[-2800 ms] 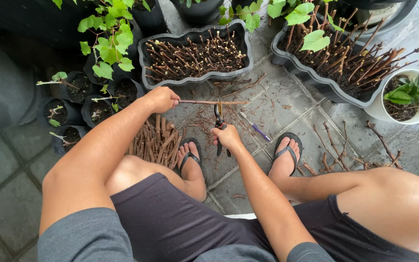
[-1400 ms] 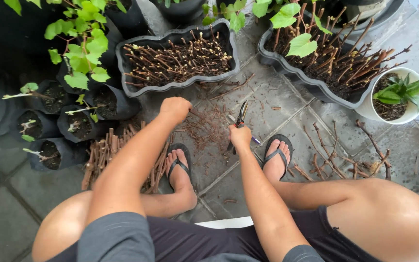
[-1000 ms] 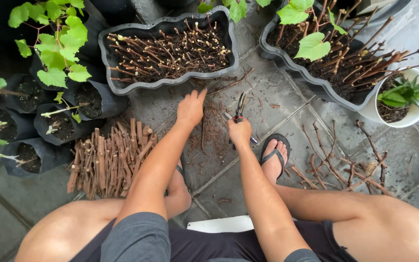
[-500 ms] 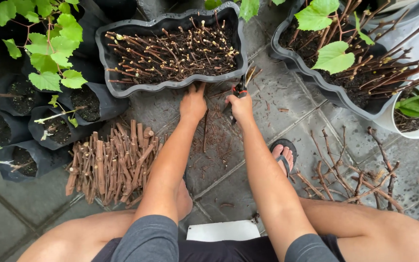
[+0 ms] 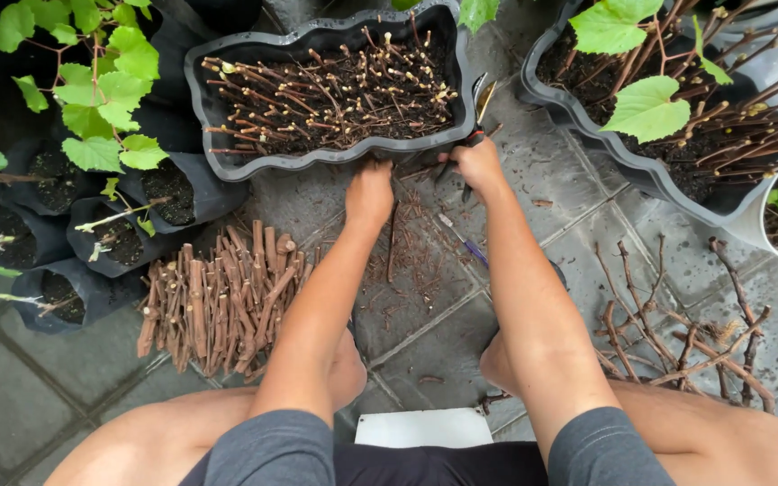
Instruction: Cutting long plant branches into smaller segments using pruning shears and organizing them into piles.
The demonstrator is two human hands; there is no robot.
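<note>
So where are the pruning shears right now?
The pruning shears are in the right hand, upper middle of the head view, blades pointing up past the right end of the grey planter tray full of cuttings.

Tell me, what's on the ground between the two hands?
In the head view, a thin twig and scattered brown trimmings lie between the left hand and right hand.

Stick pile (image 5: 222,301) left of planter (image 5: 330,94)
</note>
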